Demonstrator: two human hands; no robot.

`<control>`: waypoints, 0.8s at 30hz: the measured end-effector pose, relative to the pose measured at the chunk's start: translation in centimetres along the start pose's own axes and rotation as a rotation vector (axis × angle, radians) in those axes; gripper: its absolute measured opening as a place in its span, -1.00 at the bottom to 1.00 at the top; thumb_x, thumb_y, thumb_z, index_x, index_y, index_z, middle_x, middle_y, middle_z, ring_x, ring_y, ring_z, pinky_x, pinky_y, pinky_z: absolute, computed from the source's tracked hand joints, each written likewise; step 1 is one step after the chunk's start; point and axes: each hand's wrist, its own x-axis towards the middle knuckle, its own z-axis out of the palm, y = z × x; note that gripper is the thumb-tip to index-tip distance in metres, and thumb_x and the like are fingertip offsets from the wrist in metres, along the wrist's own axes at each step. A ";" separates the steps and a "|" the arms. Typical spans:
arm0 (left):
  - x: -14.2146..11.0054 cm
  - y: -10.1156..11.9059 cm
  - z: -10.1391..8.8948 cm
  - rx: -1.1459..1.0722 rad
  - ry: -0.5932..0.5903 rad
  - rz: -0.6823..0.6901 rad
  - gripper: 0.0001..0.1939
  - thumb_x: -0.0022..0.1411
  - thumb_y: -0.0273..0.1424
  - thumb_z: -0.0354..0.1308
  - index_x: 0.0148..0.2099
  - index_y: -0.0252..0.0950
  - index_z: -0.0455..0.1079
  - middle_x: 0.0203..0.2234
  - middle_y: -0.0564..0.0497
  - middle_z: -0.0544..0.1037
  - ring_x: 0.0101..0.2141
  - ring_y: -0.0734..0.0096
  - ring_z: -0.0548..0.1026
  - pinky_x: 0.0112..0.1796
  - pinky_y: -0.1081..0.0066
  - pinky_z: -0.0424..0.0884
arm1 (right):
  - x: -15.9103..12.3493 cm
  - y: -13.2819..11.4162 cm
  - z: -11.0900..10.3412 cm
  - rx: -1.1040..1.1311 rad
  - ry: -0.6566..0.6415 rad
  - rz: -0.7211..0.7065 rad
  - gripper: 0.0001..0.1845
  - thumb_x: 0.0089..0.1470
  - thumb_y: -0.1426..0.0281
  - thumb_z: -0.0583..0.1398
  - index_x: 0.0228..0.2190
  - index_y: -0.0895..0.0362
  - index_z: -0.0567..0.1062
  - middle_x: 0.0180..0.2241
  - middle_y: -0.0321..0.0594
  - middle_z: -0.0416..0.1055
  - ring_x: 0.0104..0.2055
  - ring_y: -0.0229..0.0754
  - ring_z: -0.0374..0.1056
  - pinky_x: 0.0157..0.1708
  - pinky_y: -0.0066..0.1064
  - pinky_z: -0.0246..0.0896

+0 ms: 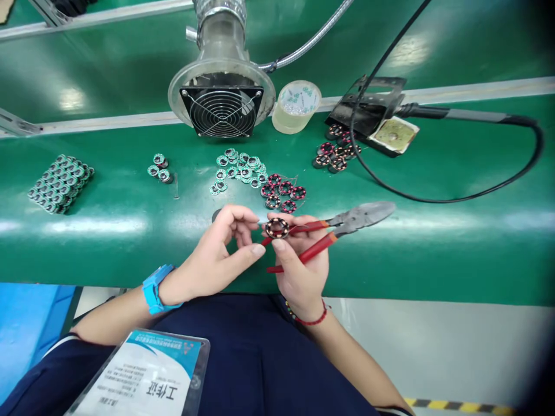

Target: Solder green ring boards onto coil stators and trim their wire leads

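My right hand point(303, 271) pinches a small ring-shaped motor stator point(277, 229) between thumb and fingers, its copper-toned spots facing up. That same hand also has red-handled pliers point(321, 237) tucked in it, their closed metal jaws pointing right. Close to the stator's left side, my left hand point(225, 248) curves with thumb and fingers apart and nothing visible between them. Just beyond the hands lies a group of similar stators point(286, 190) with pinkish-red and copper rings and thin loose wires.
Small round green circuit boards point(243, 167) lie scattered mid-table. At left sit a stacked block of green-topped parts point(60, 184) and a few loose ones point(160, 167). Behind are a fume extractor fan point(223, 112), a tape roll point(297, 107), more stators point(333, 153) and a corded soldering iron stand point(377, 115).
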 end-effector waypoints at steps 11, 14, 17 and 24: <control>0.9 0.5 0.1 -0.404 -0.026 -0.427 -0.75 0.22 -0.23 0.26 -0.24 -0.34 0.44 -0.34 0.06 0.46 -0.40 0.60 0.33 -0.32 0.50 0.29 | 0.0 0.2 -0.4 -0.135 -0.117 -0.003 -0.66 0.10 0.48 0.25 -0.10 -0.04 0.36 -0.08 -0.24 0.49 0.04 -0.19 0.44 0.06 -0.22 0.40; 1.0 0.3 0.0 -0.440 0.030 -0.399 -0.79 0.19 -0.30 0.30 -0.24 -0.33 0.43 -0.37 0.08 0.50 -0.37 0.59 0.41 -0.25 0.50 0.33 | 0.1 0.0 -1.6 -0.249 -0.100 0.033 -0.63 0.13 0.40 0.25 -0.03 -0.03 0.33 0.00 -0.17 0.46 -0.03 -0.19 0.46 -0.01 -0.21 0.43; 1.0 0.4 -0.2 -0.466 0.076 -0.383 -0.79 0.17 -0.33 0.33 -0.25 -0.34 0.42 -0.39 0.06 0.55 -0.34 0.55 0.49 -0.20 0.47 0.38 | 0.4 -0.5 -4.1 -0.499 -0.070 0.025 -0.60 0.13 0.35 0.25 0.00 -0.01 0.31 -0.02 -0.13 0.46 -0.11 -0.18 0.47 -0.09 -0.22 0.43; 1.3 0.3 -0.7 -0.576 0.134 -0.403 -0.76 0.15 -0.33 0.35 -0.32 -0.35 0.36 -0.44 0.07 0.58 -0.40 0.57 0.54 -0.28 0.53 0.41 | 1.2 -1.6 -9.6 -1.369 -0.531 -0.273 -0.59 0.11 0.35 0.23 0.00 0.12 0.35 -0.10 -0.01 0.50 -0.10 0.05 0.43 -0.16 -0.08 0.36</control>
